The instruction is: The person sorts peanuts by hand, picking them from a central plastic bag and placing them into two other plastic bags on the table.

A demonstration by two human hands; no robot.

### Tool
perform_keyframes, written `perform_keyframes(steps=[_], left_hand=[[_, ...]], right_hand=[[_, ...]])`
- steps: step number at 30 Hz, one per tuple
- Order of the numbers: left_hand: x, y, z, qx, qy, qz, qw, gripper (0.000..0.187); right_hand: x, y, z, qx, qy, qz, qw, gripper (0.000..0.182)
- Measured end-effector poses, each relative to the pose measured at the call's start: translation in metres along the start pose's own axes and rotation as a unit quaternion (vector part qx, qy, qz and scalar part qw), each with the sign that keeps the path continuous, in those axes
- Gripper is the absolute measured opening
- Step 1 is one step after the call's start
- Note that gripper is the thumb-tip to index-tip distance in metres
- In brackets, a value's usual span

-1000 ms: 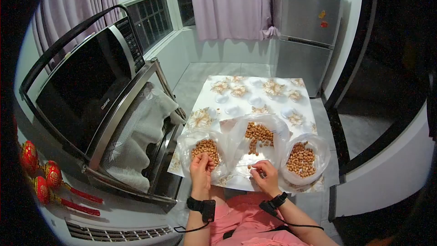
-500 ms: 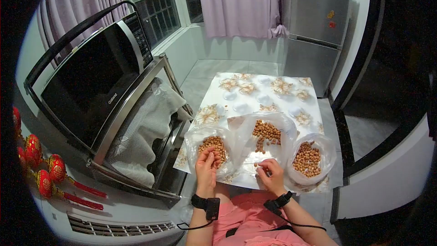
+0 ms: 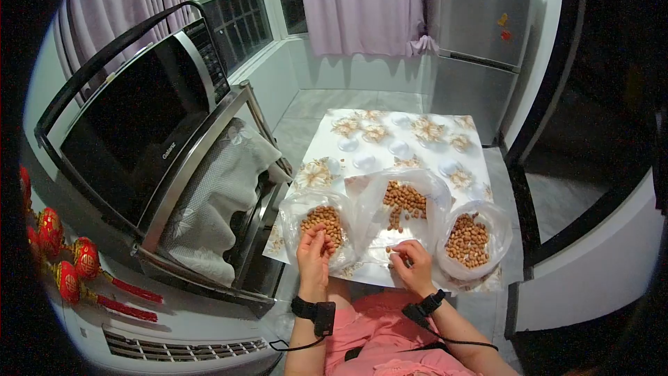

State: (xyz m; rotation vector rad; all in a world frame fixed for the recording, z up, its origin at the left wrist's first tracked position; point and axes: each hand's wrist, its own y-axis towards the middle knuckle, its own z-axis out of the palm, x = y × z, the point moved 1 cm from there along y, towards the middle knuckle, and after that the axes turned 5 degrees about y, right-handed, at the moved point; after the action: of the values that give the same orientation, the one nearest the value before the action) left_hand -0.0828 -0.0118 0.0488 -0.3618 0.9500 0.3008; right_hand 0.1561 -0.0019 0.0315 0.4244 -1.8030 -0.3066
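Small brown nuts, which look like shelled peanuts, lie in three clear plastic bags. My left hand (image 3: 315, 254) is at the near edge of the left bag (image 3: 291, 203), fingers curled toward the thumb in front of its peanuts (image 3: 323, 218); whatever they hold is hidden. My right hand (image 3: 414, 266) is closed in a pinch, with a peanut (image 3: 390, 250) at the fingertips, over the near part of the middle bag (image 3: 440, 188). That bag's peanuts (image 3: 406, 200) are heaped toward its far side. To the right, the right bag (image 3: 502, 233) holds more peanuts (image 3: 467, 242).
The bags rest on a small table with a floral cover (image 3: 390, 141). On the left, a microwave (image 3: 139, 122) sits on a metal rack (image 3: 240, 108) draped with a cloth (image 3: 219, 198). A fridge (image 3: 476, 42) is at the back right. Red lantern ornaments (image 3: 68, 280) hang at left.
The view has shifted very slightly. My left fingers have curled in a little more; my right hand stays in nearly the same pinch.
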Motion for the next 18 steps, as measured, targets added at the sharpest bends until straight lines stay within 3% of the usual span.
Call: perform_keyframes(steps=[6,9,12,15,17,18], left_hand=[[-0.003,-0.011,0.005,0.016,0.004,0.016,1.0,0.014],[0.005,-0.021,0.016,0.1,0.094,-0.042,0.99,0.015],[0.018,-0.034,0.037,0.144,0.208,-0.053,0.966,0.017],[0.045,-0.036,0.047,0.212,0.23,-0.026,0.95,0.018],[0.061,-0.029,0.048,0.227,0.293,-0.007,0.929,0.02],[0.061,-0.029,0.053,0.239,0.357,0.012,0.903,0.022]], right_hand=[[-0.016,0.0,0.001,-0.054,0.018,0.0,0.998,0.012],[-0.022,0.001,0.001,-0.066,0.036,0.039,0.996,0.013],[-0.02,0.002,0.001,-0.069,0.015,0.026,0.997,0.014],[-0.018,0.003,0.001,-0.05,-0.011,0.056,0.997,0.022],[-0.02,0.005,0.003,-0.034,-0.116,-0.051,0.991,0.034],[-0.02,0.006,0.005,-0.034,-0.117,-0.052,0.991,0.034]])
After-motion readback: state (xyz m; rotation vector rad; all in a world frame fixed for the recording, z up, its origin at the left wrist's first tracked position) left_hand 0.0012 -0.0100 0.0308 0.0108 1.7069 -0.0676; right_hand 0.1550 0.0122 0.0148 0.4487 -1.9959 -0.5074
